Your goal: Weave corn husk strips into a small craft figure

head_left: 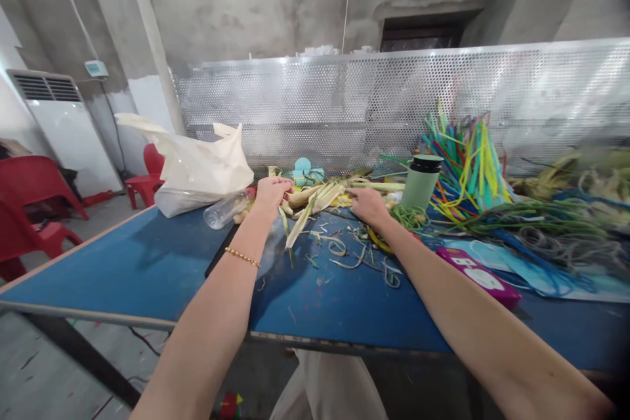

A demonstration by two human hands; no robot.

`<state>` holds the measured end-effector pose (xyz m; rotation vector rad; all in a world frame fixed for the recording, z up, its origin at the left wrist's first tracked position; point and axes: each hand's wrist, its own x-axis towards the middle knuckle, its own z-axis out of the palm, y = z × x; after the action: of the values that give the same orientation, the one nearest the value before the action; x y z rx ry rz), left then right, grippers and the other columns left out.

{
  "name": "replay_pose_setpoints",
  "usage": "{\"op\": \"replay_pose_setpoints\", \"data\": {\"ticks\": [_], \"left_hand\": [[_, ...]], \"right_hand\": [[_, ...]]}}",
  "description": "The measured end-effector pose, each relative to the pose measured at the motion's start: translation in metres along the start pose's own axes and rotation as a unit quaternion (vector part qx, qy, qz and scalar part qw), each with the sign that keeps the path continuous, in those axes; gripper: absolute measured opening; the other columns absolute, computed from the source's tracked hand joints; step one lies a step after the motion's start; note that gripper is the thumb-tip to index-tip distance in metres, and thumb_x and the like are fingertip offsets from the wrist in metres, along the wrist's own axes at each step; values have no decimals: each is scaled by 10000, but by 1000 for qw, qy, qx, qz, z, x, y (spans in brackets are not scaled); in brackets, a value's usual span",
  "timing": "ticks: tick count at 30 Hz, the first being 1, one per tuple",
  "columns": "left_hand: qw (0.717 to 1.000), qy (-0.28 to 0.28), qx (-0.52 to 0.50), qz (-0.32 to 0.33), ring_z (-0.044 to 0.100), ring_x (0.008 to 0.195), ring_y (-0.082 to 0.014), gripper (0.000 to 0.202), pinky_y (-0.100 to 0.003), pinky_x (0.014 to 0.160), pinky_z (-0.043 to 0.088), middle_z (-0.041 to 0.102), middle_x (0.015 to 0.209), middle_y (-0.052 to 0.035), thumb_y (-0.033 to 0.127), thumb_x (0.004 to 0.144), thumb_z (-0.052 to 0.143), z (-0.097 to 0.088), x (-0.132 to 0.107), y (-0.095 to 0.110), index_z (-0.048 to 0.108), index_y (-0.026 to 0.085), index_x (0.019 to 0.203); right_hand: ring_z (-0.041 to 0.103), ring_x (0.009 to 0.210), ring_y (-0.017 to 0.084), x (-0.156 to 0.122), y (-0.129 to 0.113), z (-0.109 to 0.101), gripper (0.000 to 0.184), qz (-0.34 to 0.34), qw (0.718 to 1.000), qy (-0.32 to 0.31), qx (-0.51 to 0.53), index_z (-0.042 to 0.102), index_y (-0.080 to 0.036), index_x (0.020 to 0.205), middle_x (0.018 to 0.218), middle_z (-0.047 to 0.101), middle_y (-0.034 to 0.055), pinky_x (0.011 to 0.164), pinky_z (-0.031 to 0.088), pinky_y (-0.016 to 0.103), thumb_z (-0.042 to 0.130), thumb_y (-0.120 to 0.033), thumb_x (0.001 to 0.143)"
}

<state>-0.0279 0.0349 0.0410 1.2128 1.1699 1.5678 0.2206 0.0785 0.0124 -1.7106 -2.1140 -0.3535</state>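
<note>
Both my arms reach far across the blue table (147, 262). My left hand (272, 192), with a bead bracelet on the wrist, is closed on a bundle of pale green and cream leaf strips (310, 200) that lies at the table's far side. My right hand (367, 203) rests knuckles up on the same pile, fingers curled down into the strips; what it grips, if anything, is hidden. Loose strip scraps (344, 252) lie scattered just in front of both hands.
A white bag (197, 167) and a clear plastic bottle (227, 209) lie left of my hands. A green flask (420, 182), bright plastic strips (467, 164), a pink phone (480, 273) and tangled cords are to the right. A perforated metal screen stands behind; red chairs at left.
</note>
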Motion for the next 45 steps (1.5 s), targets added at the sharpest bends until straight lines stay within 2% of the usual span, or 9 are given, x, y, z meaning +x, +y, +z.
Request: {"op": "replay_pose_setpoints", "data": {"ticks": [3, 8, 15, 21, 24, 30, 34, 40, 45], "left_hand": [[999, -18, 44, 8, 473, 448, -82, 41, -216, 442, 268, 608, 571, -7, 102, 674, 603, 1, 2, -4, 632, 131, 681], [957, -9, 268, 109, 493, 568, -140, 218, -229, 548, 309, 486, 469, -2, 110, 649, 680, 13, 1, -24, 562, 176, 479], [937, -76, 327, 95, 431, 519, -128, 404, -209, 519, 242, 288, 369, 46, 28, 538, 715, 20, 11, -57, 406, 202, 345], [962, -88, 256, 30, 297, 393, -72, 294, -217, 444, 194, 332, 371, 53, 131, 661, 653, 14, 10, -43, 494, 164, 416], [978, -122, 172, 9, 297, 380, -60, 213, -210, 427, 204, 395, 406, 51, 156, 692, 621, 19, 0, -32, 536, 146, 497], [988, -141, 59, 28, 343, 401, -48, 191, -200, 431, 242, 431, 447, 62, 164, 660, 682, 34, -19, -21, 524, 141, 555], [988, -151, 28, 29, 375, 412, -46, 205, -200, 443, 275, 458, 463, 57, 125, 659, 689, 37, -25, -15, 513, 137, 554], [988, -126, 74, 42, 449, 419, -71, 182, -216, 462, 334, 512, 458, 20, 106, 740, 648, 32, -26, -6, 559, 126, 583], [987, -148, 56, 27, 460, 419, -74, 178, -216, 460, 342, 527, 480, 13, 158, 777, 648, 31, -26, -6, 565, 131, 623]], "right_hand": [[666, 1034, 230, 2, 12, -20, 393, 57, 985, 142, 76, 746, -183, 1106, 1094, 742, 82, 916, 467, 307, 436, -209, 866], [696, 891, 208, -2, 23, -46, 352, 85, 962, 197, 167, 772, -162, 998, 903, 771, 60, 872, 490, 299, 481, -183, 799], [692, 868, 190, -13, -8, -52, 318, 0, 971, 159, 179, 777, -170, 968, 896, 771, 51, 865, 481, 275, 505, -191, 804], [680, 779, 171, -20, -33, -43, 301, -71, 967, 93, 226, 773, -164, 928, 850, 767, 47, 786, 493, 259, 518, -144, 769], [643, 616, 139, -23, -41, -35, 261, -56, 947, 25, 315, 751, -148, 909, 774, 751, 45, 621, 490, 238, 522, -158, 782], [571, 480, 103, -31, -61, -25, 320, -32, 881, -81, 466, 646, -160, 671, 669, 689, 35, 401, 390, 199, 677, -464, 766], [516, 458, 85, -33, -66, -19, 319, -58, 866, -76, 490, 608, -165, 650, 534, 585, -28, 409, 372, 190, 779, -435, 644], [506, 449, 90, -32, -60, -21, 283, -48, 825, -83, 557, 574, -164, 587, 484, 561, -21, 450, 409, 212, 664, -389, 733], [492, 433, 96, -32, -64, -24, 286, -14, 822, -25, 569, 561, -173, 603, 471, 540, -29, 440, 408, 223, 680, -414, 701]]}}
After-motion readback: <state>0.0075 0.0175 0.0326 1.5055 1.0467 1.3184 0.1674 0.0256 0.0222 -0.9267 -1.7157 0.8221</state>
